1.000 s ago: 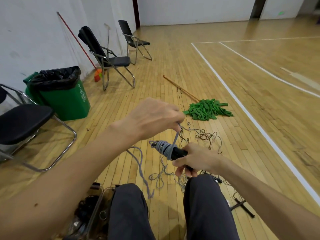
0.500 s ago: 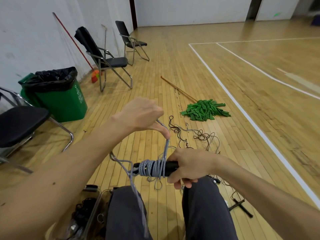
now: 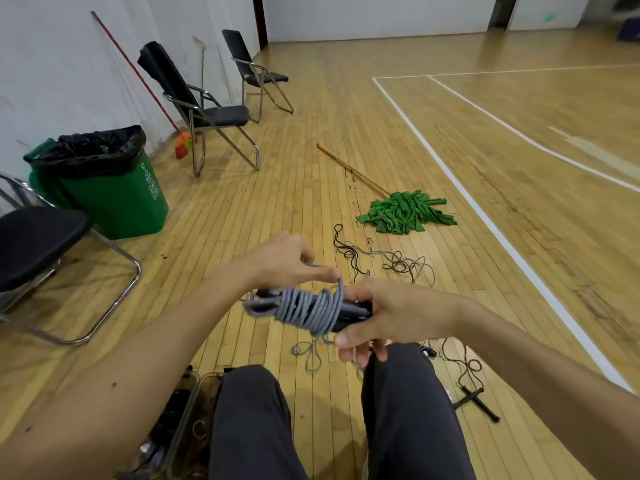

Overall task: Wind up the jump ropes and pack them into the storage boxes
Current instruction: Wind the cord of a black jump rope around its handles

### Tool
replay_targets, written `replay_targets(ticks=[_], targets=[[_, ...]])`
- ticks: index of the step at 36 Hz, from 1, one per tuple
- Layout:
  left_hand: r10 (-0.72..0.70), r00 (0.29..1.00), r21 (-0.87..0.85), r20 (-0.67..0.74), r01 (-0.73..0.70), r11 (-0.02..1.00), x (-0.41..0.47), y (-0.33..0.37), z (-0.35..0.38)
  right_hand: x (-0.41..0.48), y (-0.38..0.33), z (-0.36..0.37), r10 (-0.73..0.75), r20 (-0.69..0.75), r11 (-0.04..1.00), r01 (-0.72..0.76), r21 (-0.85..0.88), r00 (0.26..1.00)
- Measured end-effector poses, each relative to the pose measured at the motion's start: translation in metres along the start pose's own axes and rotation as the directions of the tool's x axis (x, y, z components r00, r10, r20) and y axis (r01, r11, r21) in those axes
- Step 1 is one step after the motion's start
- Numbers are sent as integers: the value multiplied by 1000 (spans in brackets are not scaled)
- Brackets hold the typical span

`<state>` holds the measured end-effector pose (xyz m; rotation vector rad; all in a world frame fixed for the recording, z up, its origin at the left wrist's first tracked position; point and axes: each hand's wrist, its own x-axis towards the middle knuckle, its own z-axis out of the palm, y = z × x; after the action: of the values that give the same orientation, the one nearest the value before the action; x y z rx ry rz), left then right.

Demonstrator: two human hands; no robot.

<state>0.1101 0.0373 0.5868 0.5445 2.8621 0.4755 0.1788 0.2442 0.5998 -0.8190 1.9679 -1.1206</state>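
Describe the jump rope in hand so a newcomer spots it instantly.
On the wooden gym floor, find the person's knees at the bottom. Just above, between left hand and right hand, is the grey rope coiled round black handles. The dark ropes beyond lie loose on the floor; this one is grey, coiled, held.

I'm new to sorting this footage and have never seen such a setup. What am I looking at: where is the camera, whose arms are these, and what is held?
No machine here: a person wears one camera on the head, looking down at their arms and knees. The right hand grips the black handles; the left hand pinches the grey jump rope coiled round them. On the wooden floor lie tangled dark ropes and a green mop. A clear storage box sits by the left knee.
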Motion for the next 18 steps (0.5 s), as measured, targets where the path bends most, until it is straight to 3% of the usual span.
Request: replay_targets(ticks=[3, 6, 9, 11, 12, 14, 18], targets=[[-124, 984, -179, 129, 146, 973, 10, -30, 20, -3, 2, -2, -26, -40, 998, 28, 58, 999], [-249, 940, -203, 235, 298, 933, 4, -54, 30, -3, 3, -3, -8, -53, 995, 13, 95, 999], [-106, 937, -267, 332, 202, 942, -23, -32, 25, -1, 6, -2, -19, -59, 995, 25, 97, 998], [-91, 946, -353, 310, 203, 913, -43, 2, 12, 1, 9, -1, -28, -96, 995, 38, 97, 995], [-86, 949, -378, 305, 203, 903, -25, -27, 31, 2, 11, -1, -32, -121, 993, 45, 112, 992], [-107, 941, -369, 322, 229, 901, -22, -31, 41, 6, 15, -2, -27, -182, 987, 55, 150, 983], [-63, 943, -507, 325, 231, 831, -27, -17, 50, 12, 23, -3, 12, -307, 979, 52, 199, 952]])
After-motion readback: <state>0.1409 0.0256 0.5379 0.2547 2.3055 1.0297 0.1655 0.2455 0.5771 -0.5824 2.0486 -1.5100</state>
